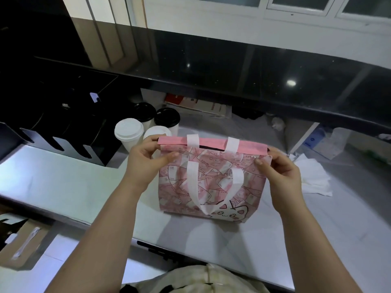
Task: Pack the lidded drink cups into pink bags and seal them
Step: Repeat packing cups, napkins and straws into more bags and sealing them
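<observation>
Pink bag (213, 182): stands upright on the grey counter (63, 182), about midway along it and nearer the front edge than the back; printed with banknotes and a cartoon cat at its lower right corner.
Bag top: a plain pink flap (211, 143) runs across the mouth, with a narrow dark gap showing under its middle.
Handles: one white handle (213, 187) hangs down the front face in a loop; two white strap ends cross the flap.
Left hand (146, 159): closed in a pinch on the bag's upper left corner, thumb on the front face, fingers behind the flap.
Right hand (279, 172): closed in a pinch on the bag's upper right corner, thumb on the front, fingers wrapped round the side.
Lidded cups: four stand together behind the bag's left corner, towards the back of the counter; two with white lids (129, 129) in front, two with black lids (167, 117) behind. One white-lidded cup is partly hidden by the left hand.
Black rack (63, 132): at the counter's left, beside the cups.
White tissue (313, 178): lies crumpled to the right of the bag, near the right hand.
Bag contents: cannot tell.
</observation>
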Demonstrator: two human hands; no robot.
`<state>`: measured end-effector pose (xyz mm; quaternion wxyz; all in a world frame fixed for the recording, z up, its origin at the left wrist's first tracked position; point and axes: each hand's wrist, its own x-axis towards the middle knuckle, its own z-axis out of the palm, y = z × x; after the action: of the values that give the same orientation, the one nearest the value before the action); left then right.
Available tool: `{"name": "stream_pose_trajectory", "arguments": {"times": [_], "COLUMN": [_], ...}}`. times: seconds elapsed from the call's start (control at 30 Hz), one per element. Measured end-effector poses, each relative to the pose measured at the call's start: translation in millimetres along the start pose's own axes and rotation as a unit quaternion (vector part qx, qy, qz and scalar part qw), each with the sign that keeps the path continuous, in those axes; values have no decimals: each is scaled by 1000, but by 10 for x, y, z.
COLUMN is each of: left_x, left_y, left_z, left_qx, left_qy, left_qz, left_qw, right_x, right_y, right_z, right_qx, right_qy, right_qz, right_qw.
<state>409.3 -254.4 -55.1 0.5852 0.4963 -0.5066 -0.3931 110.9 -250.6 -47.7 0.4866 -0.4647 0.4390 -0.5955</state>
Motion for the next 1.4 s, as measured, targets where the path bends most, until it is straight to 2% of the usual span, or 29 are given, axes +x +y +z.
{"name": "stream_pose_trajectory", "arguments": {"times": [0.33,0.6,0.77,0.87,0.97,1.03,1.13,1.2,1.27,1.33,1.4], "left_x": [-57,-17,-10,-9,3,-1,-22,-28,-24,-22,-27], "left_y": [36,51,160,201,212,221,235,240,243,250,257], "left_z": [94,34,93,138,144,144,163,165,158,154,156], "left_qx": [-89,-94,-13,-18,5,8,19,29,32,32,26], "left_qy": [78,49,-1,-2,-1,-4,-7,-9,-10,-7,-6], "left_qz": [-44,-27,-42,-30,-25,-28,-32,-32,-34,-38,-36], "left_qw": [992,994,999,999,1000,1000,999,999,999,999,999], "right_x": [26,39,8,13,59,118,214,282,353,425,505], "right_y": [30,-16,-65,-208,-544,-814,-1073,-1098,-1080,-1069,-1072], "right_z": [39,99,92,76,81,143,396,567,643,636,603], "right_qx": [-25,-47,-165,-302,-383,-440,-549,-621,-672,-673,-645], "right_qy": [68,87,29,-43,-140,-203,-287,-314,-329,-354,-368], "right_qz": [-16,-39,-59,-93,-77,-69,-115,-157,-162,-135,-106], "right_qw": [997,994,984,948,910,872,777,701,644,636,662]}}
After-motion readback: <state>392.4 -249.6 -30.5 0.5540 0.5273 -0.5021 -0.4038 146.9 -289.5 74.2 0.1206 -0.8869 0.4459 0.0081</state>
